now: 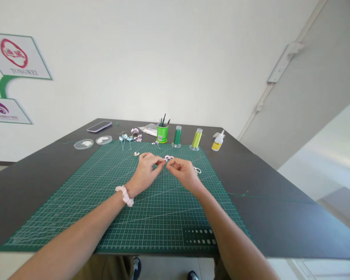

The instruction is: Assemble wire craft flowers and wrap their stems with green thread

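Over the middle of the green cutting mat [163, 217], my left hand [147, 170] and my right hand [183, 171] meet almost fingertip to fingertip. Each has thumb and forefinger pinched together. What they pinch is too small to make out. Just behind the fingertips shows a small pink and white looped piece [169, 157]; whether the fingers touch it I cannot tell. White scissor-like handles [197, 170] stick out from behind my right hand. A small cream petal piece [136, 154] lies left of my left hand. A pale pink scrunchie [125, 195] circles my left wrist.
Blue flowers [130, 138] and pinkish flowers [135, 131] lie at the mat's back edge. Behind it stand a green can of tools [162, 134], a green thread spool [177, 137], a yellow spool [196, 139] and a glue bottle [217, 142]. Two shallow dishes [84, 144] and a phone [99, 126] sit left.
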`<move>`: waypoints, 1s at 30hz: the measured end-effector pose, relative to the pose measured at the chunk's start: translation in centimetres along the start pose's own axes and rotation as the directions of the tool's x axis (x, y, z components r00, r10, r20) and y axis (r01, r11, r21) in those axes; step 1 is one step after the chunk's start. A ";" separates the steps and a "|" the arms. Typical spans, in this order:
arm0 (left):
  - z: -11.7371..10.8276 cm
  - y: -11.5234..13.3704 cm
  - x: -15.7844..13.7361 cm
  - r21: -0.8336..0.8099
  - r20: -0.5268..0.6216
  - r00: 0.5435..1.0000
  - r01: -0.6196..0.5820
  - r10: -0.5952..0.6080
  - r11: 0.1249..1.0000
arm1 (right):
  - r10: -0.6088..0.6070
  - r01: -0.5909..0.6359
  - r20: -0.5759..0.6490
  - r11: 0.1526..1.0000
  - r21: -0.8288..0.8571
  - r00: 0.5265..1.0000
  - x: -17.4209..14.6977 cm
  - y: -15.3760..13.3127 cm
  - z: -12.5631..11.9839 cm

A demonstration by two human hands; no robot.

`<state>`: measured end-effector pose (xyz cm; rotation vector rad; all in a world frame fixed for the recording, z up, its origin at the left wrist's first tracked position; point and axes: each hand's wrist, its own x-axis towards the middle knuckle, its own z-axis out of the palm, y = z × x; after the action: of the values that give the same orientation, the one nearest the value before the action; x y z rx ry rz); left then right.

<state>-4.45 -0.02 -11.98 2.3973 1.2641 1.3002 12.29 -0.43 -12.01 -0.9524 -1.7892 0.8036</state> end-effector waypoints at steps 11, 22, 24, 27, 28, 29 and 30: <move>-0.6 1.2 -0.6 -0.341 0.003 0.987 0.154 -0.163 0.927 | 0.050 -0.053 0.044 0.996 0.070 0.998 0.0 -0.3 -0.1; -0.4 1.6 -0.8 -0.664 0.287 0.811 0.552 -0.510 0.504 | 0.124 -0.150 0.159 0.974 0.167 0.979 -0.2 -0.9 -0.3; -0.3 1.6 -0.7 -0.699 0.304 0.806 0.551 -0.508 0.456 | 0.149 -0.180 0.185 0.969 0.169 0.971 -0.3 -0.9 -0.3; -0.3 1.7 -0.7 -0.743 0.306 0.819 0.524 -0.486 0.416 | 0.165 -0.200 0.200 0.965 0.172 0.966 -0.3 -0.9 -0.3; -0.3 1.7 -0.7 -0.755 0.311 0.819 0.521 -0.483 0.398 | 0.163 -0.200 0.202 0.964 0.176 0.966 -0.3 -0.9 -0.3; -0.3 1.7 -0.7 -0.766 0.321 0.815 0.523 -0.482 0.374 | 0.161 -0.199 0.206 0.963 0.182 0.965 -0.3 -0.9 -0.4; -0.3 1.6 -0.7 -0.776 0.336 0.810 0.527 -0.481 0.347 | 0.159 -0.200 0.211 0.961 0.192 0.965 -0.3 -0.8 -0.4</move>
<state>-3.86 -1.68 -11.50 1.1715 0.8856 1.2054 12.53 -1.03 -11.33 -0.9297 -1.7532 1.2145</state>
